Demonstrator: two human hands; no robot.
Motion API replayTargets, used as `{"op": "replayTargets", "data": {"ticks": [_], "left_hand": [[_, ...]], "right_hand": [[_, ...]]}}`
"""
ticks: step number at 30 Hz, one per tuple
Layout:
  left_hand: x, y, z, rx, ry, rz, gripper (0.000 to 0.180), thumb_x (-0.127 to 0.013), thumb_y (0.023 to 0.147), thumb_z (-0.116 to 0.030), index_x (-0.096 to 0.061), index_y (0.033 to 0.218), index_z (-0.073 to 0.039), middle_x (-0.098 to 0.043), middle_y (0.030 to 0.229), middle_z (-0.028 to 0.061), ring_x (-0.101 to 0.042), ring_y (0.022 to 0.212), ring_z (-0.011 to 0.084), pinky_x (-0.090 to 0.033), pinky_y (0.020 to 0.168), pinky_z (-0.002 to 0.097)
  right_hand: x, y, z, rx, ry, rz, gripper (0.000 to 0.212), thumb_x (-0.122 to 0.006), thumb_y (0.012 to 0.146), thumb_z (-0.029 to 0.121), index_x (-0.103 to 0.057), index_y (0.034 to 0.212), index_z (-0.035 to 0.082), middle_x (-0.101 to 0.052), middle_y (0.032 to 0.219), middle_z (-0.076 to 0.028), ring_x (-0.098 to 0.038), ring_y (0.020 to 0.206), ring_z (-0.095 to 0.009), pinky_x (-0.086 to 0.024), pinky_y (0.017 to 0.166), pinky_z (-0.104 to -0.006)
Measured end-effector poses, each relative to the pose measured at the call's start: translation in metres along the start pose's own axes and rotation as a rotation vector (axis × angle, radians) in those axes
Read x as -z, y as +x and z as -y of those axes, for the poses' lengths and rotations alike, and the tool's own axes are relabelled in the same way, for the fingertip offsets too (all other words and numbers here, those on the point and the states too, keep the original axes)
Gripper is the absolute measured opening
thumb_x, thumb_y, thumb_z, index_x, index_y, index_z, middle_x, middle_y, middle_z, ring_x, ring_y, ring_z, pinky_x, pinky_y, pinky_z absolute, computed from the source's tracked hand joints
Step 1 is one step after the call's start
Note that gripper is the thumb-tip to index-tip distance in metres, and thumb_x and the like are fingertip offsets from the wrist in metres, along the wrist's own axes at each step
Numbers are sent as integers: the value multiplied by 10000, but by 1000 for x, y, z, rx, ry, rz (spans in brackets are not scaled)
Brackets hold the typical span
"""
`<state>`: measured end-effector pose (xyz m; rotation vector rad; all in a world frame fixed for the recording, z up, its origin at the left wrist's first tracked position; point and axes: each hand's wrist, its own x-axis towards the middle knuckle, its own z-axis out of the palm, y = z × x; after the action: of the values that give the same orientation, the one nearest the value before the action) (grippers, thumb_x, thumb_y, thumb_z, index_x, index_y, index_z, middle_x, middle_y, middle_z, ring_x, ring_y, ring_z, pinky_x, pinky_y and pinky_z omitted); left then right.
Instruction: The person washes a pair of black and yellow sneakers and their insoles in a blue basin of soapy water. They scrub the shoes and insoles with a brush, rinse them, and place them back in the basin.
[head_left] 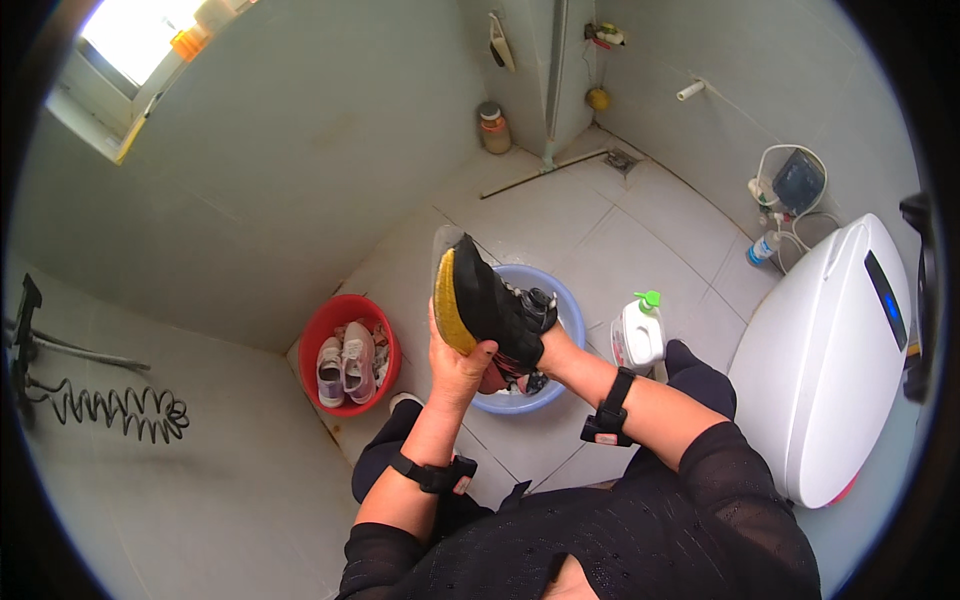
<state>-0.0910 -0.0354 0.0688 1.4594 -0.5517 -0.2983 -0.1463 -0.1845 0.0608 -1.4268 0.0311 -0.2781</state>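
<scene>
A black shoe [490, 310] with a yellow sole edge is raised above a light blue basin [540, 402], tilted with one end up. My left hand [455, 365] is closed on its sole side, the thumb pressed on the black upper. At the shoe's laced opening is my right hand [552, 352]; its fingers are hidden by the shoe, which it seems to grip. Dark and reddish wet items [515, 380] lie in the basin beneath. Black bands with small boxes are strapped round both wrists.
A red basin [392, 375] with a pair of pale shoes [345, 365] stands at the left wall. To the right are a white pump bottle [640, 333] and a white toilet [820, 370]. A coiled black hose [115, 405] hangs at the left; a jar [494, 128] stands at the far wall.
</scene>
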Motion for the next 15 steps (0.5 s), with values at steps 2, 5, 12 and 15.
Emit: {"op": "replayTargets", "data": {"ticks": [2, 5, 12, 15], "left_hand": [[-2, 0, 0, -4, 73, -33, 1104, -838, 684, -476, -209, 1455, 3, -518, 1285, 105, -513, 1183, 209, -403, 1012, 348], [-3, 2, 1, -20, 60, -82, 1027, -840, 684, -476, -287, 1406, 2, -536, 1250, 95, -529, 1151, 204, -411, 999, 341], [10, 6, -2, 13, -33, -138, 835, -835, 689, -487, -444, 1251, -8, -576, 1176, 86, -557, 1080, 193, -428, 966, 335], [13, 5, -5, -15, 54, -130, 859, -809, 693, -540, -452, 1263, -6, -580, 1191, 89, -558, 1093, 194, -429, 961, 334]], "right_hand": [[-2, -3, 2, -152, 270, -44, 435, -726, 838, 200, -583, 1228, 72, -622, 1188, -44, -559, 1074, -135, -446, 953, -299], [-4, -6, 12, -213, 319, -79, 427, -733, 835, 171, -593, 1225, 70, -618, 1191, -29, -552, 1061, -123, -451, 931, -291], [-2, -5, 32, -227, 421, 65, 484, -753, 835, 232, -583, 1258, 70, -630, 1156, -24, -574, 998, -101, -500, 826, -263], [1, -5, 37, -241, 254, 43, 403, -725, 836, 228, -617, 1187, 61, -647, 1109, -31, -567, 999, -106, -475, 854, -270]]}}
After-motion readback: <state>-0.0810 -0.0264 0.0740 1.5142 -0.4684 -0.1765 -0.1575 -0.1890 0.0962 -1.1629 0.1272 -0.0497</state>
